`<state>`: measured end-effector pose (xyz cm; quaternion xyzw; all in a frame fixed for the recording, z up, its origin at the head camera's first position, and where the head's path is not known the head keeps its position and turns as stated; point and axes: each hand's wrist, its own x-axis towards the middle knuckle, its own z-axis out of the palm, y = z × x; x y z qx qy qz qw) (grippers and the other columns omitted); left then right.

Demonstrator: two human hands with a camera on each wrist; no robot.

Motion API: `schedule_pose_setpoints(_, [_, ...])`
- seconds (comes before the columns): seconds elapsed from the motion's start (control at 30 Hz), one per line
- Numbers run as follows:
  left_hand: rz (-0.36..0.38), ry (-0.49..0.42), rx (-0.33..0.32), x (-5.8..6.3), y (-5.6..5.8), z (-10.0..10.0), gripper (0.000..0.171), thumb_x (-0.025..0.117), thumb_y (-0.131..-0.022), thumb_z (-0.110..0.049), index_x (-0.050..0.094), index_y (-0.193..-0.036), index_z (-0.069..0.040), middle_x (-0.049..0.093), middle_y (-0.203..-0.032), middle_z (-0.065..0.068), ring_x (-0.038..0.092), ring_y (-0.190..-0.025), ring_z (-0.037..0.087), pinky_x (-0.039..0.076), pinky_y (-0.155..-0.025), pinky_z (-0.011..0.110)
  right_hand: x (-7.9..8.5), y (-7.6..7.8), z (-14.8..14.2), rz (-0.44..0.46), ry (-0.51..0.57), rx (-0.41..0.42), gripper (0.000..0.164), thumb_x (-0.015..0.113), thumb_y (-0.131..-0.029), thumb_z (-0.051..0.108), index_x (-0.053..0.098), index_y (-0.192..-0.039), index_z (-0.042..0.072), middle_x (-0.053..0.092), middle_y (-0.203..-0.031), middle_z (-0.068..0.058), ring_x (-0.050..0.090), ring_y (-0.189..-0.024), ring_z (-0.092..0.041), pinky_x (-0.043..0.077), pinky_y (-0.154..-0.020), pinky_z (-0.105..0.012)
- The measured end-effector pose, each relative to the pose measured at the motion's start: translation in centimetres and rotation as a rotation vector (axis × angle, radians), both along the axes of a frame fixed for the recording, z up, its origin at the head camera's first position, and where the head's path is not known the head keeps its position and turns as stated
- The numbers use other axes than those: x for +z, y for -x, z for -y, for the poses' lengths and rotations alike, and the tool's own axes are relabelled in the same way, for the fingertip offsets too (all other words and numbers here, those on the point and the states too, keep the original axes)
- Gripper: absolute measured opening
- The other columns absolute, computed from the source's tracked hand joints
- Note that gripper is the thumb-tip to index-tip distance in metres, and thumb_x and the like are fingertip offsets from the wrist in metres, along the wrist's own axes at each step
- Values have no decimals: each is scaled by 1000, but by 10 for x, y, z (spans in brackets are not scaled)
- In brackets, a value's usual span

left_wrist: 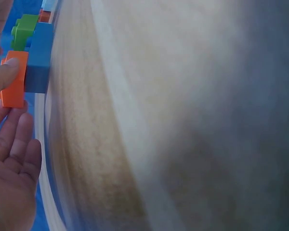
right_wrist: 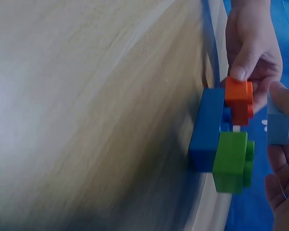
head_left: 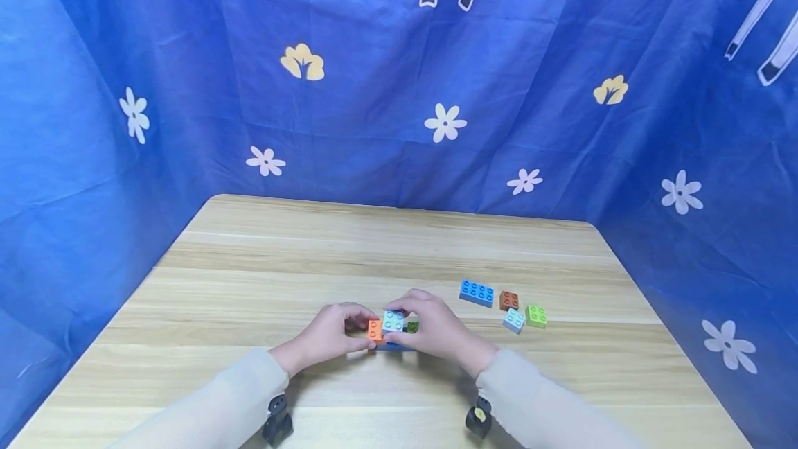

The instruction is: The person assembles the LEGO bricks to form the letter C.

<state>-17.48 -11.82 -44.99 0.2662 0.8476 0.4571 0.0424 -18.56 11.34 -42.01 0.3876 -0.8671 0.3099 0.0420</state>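
Note:
My left hand (head_left: 330, 335) pinches an orange brick (left_wrist: 15, 79) between thumb and fingers. That brick sits at the left end of a long blue brick (right_wrist: 207, 130) that lies on the table. On the blue brick's right end is a green brick (right_wrist: 229, 161). With thumb and fingers my right hand (head_left: 439, 330) holds a light blue brick (head_left: 393, 321). In the right wrist view the light blue brick is apart from the others, above the gap between orange and green.
Loose bricks lie to the right on the wooden table (head_left: 280, 248): a blue one (head_left: 476, 293), a brown one (head_left: 508, 300), a light blue one (head_left: 514, 321) and a lime green one (head_left: 536, 316). A blue patterned cloth (head_left: 374, 89) hangs behind and at both sides.

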Motion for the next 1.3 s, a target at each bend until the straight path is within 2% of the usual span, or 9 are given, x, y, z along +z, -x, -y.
schedule_pose_setpoints(0.3, [-32, -20, -6, -1, 1, 1, 34, 82, -74, -16, 68, -102, -2, 66, -93, 0, 63, -86, 21, 54, -78, 33, -4, 2, 14, -1, -19, 13, 46, 79, -77, 35, 67, -115, 12, 62, -102, 6, 56, -93, -5, 48, -83, -20])
schedule_pose_setpoints(0.63, [-49, -13, -7, -1, 2, 2, 28, 81, -75, -20, 69, -97, -8, 65, -88, -7, 62, -82, 17, 54, -75, 31, -7, 6, 22, -12, -9, 36, 45, 80, -75, 39, 67, -109, 12, 65, -100, 7, 57, -92, -4, 47, -83, -20])
schedule_pose_setpoints(0.9, [-59, -4, -9, -1, 2, 2, 27, 81, -75, -20, 69, -96, -9, 64, -88, -7, 61, -82, 17, 54, -75, 32, -7, 9, 23, -5, -24, 28, 44, 82, -72, 38, 70, -106, 13, 64, -94, 9, 58, -86, -4, 47, -78, -17])
schedule_pose_setpoints(1.3, [-44, -31, -24, -3, 4, 2, 25, 82, -75, -14, 70, -96, -8, 65, -89, -7, 63, -82, 14, 54, -76, 28, -2, 7, 27, 106, -42, -11, 39, 85, -69, 32, 71, -100, 12, 63, -90, 10, 56, -82, 0, 48, -75, -15])
